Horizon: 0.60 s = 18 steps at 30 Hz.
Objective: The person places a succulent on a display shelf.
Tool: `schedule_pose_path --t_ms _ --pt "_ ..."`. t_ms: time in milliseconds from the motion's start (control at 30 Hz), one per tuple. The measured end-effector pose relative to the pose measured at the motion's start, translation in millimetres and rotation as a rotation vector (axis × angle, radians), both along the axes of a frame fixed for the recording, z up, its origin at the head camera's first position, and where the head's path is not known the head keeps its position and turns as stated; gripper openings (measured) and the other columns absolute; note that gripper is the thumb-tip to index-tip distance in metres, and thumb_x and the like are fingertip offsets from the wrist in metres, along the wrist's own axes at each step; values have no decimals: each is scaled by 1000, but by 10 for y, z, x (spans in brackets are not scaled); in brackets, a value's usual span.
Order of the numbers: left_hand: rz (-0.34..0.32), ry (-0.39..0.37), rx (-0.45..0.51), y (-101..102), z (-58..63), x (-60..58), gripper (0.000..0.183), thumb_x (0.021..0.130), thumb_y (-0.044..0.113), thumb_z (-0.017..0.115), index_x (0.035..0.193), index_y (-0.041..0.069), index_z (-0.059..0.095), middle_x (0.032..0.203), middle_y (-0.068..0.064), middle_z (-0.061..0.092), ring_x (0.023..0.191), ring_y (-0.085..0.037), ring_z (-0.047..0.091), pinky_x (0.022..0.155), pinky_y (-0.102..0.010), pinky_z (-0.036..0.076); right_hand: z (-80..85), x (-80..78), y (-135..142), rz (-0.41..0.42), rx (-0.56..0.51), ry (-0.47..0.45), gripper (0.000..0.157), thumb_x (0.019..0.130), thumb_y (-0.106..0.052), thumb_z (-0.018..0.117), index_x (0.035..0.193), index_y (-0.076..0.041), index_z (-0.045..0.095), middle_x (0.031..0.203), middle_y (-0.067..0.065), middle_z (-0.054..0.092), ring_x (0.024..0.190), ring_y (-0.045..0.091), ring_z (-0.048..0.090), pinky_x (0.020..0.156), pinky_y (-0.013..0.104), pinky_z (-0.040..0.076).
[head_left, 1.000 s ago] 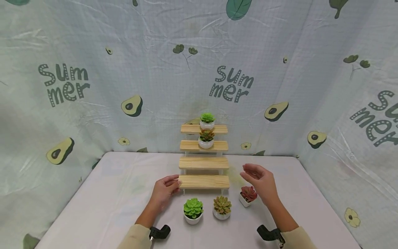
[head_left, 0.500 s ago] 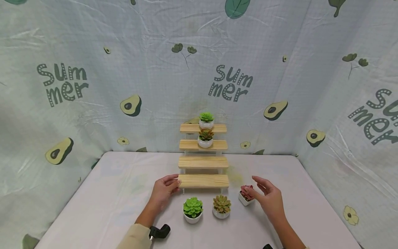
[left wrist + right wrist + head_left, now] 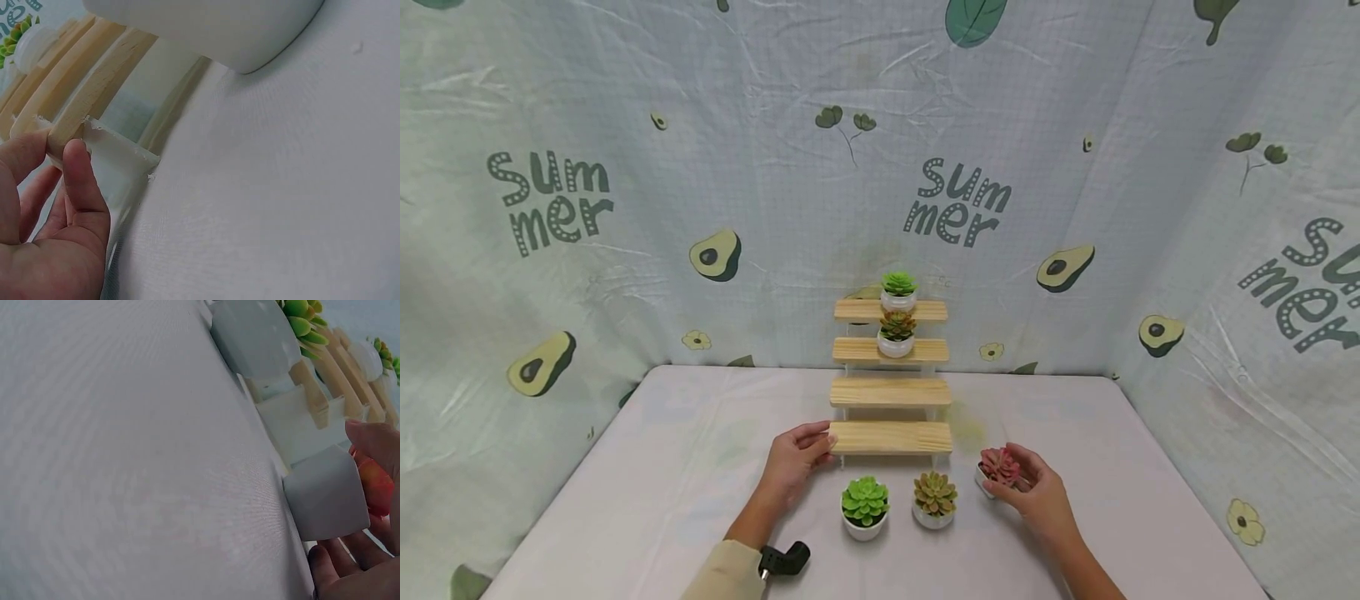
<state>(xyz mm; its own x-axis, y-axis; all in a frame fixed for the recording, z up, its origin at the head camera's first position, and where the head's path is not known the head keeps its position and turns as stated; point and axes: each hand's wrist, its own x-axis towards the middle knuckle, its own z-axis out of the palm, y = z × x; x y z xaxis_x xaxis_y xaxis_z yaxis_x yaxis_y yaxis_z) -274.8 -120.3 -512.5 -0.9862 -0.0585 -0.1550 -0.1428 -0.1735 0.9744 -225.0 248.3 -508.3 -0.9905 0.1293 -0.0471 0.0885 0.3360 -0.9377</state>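
My left hand (image 3: 792, 463) pinches the left end of the lowest board of a four-step wooden display stand (image 3: 891, 438). In the left wrist view, thumb and fingers meet on that board's end (image 3: 103, 87). To the right of the stand, my right hand (image 3: 1043, 502) holds a red succulent (image 3: 999, 463) in a square white pot (image 3: 328, 495), its thumb on the near side and fingers on the far side. The pot's base is at the tabletop. Part of the red leaves is hidden behind the thumb in the right wrist view.
A bright green succulent (image 3: 864, 500) and an olive-brown succulent (image 3: 935, 497), both in white pots, stand before the stand. Another green succulent (image 3: 898, 287) is on the top step, a reddish-green succulent (image 3: 897, 332) one step below. A printed cloth (image 3: 790, 183) hangs behind the table.
My right hand has come down from above and beside the red succulent, and its thumb and fingers have closed around it. The left hand has stayed on the lowest board.
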Motion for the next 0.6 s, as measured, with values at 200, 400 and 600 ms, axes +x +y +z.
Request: schedule_pose_path --t_ms 200,400,600 --pt "3 -4 -14 10 10 9 39 82 9 71 119 0 62 99 -12 67 77 -15 64 68 -27 58 -34 -14 11 4 -34 -20 78 68 -22 85 135 -12 46 133 8 53 121 19 51 92 18 48" --pt "1 4 -9 5 -4 1 38 83 9 71 118 0 62 99 -12 67 77 -15 64 68 -28 58 -61 -16 27 30 -30 -12 73 67 -20 85 131 -8 50 131 13 55 122 24 52 93 21 49" --pt "-5 18 -5 -4 -21 1 40 82 10 72 119 -1 61 98 -11 67 77 -15 64 67 -27 58 -71 -23 54 47 -82 -17 69 68 -16 84 129 -6 52 129 15 56 120 22 54 91 20 50"
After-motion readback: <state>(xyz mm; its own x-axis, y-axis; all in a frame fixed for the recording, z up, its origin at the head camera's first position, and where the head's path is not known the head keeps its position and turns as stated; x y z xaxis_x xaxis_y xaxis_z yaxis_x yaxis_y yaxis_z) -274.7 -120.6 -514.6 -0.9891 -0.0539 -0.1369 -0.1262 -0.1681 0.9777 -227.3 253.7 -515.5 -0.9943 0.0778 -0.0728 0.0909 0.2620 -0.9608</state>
